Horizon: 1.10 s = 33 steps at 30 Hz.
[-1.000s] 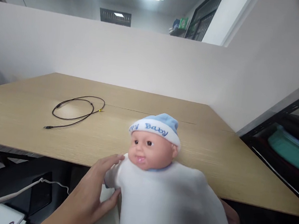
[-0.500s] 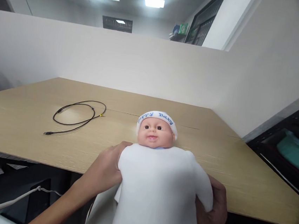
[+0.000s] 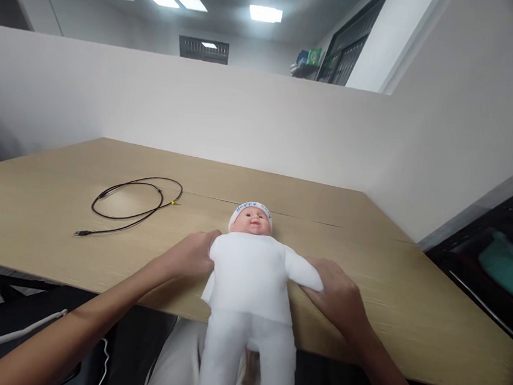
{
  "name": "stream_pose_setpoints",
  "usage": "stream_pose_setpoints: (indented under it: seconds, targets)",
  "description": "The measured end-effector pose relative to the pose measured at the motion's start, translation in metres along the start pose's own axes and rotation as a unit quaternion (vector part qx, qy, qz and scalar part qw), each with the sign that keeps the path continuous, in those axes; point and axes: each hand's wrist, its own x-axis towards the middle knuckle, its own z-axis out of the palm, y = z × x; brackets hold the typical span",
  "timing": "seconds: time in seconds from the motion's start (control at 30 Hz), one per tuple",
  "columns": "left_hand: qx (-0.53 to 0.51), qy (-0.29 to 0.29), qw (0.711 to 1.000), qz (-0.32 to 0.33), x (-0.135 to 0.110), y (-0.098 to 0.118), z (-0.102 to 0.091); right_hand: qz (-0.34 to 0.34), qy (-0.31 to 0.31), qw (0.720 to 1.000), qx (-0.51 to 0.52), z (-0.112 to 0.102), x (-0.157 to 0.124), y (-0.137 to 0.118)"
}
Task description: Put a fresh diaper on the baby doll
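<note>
- A doll [image 3: 250,280] in white is leaning back across the near edge of the surface [image 3: 368,258], its head lying toward the far side and its legs reaching past the edge above the person's light trousers [image 3: 180,354].
- The left hand [image 3: 198,253] is gripping the doll near the shoulder on that side; the fingers are disappearing behind the white cloth, and a bit of sleeve is hanging just below.
- The right hand [image 3: 339,297] is closing around the end of the doll's other arm, which is stretching out sideways.
- From here I'm not able to tell whether the doll's back is touching the surface.
- The doll is facing the person, wearing a white-brimmed cap [image 3: 254,207] with blue lettering, "Happy" showing clearly.
- A black cable [image 3: 102,194] is lying in loose loops farther left, well apart from the hands, its plug [image 3: 82,233] pointing left.
- A white cord [image 3: 11,335] is running low at the left, below the surface.
- A teal item [image 3: 508,262] is sitting at the far right on something black.
- A pale wall [image 3: 201,108] is rising behind the surface.
</note>
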Motion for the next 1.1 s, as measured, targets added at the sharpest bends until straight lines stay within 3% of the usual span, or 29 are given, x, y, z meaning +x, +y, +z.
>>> stream_pose_setpoints:
  seconds: [0.27,0.47,0.6,0.77,1.1]
  targets:
    - [0.056,0.0,0.998,-0.003,0.041,-0.019,-0.005,0.028,-0.024,0.999,0.002,0.061,0.025,0.024]
    - [0.114,0.018,0.992,-0.043,0.082,-0.041,0.003,0.028,0.027,0.999,0.016,0.102,0.044,0.05]
    - [0.164,0.063,0.983,-0.048,0.11,-0.06,0.016,0.046,0.071,0.996,0.011,0.122,0.059,0.066]
    - [0.229,0.136,0.964,0.01,0.147,-0.081,0.029,0.056,0.088,0.994,0.022,0.142,0.079,0.082]
    - [0.284,0.212,0.934,0.037,0.226,-0.118,0.028,0.059,0.071,0.996,0.003,0.19,0.123,0.131]
